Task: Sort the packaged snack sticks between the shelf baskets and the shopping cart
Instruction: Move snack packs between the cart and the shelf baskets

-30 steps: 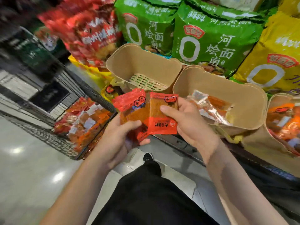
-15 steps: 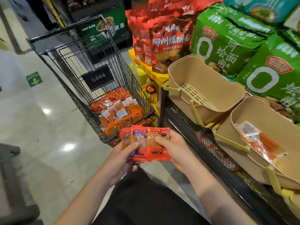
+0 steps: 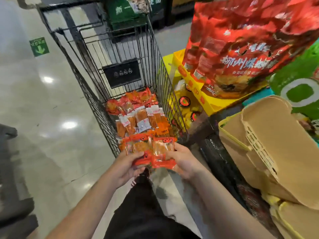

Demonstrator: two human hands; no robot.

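Note:
Both hands hold a fan of orange-red snack stick packets just in front of the near end of the black wire shopping cart. My left hand grips the left packets from below with the thumb on top. My right hand pinches the rightmost packet at its right edge. Inside the cart lies a pile of several similar orange packets. A tan shelf basket stands to the right on the shelf; its inside is hidden from this angle.
Large red snack bags stand in a yellow tray on the shelf beside the cart, with green noodle bags at far right. A second tan basket shows at the lower right. Shiny floor lies to the left.
The view has swung left from the shelf baskets toward the cart. Both hands carried the packets along, and these now sit right at the cart's near end.

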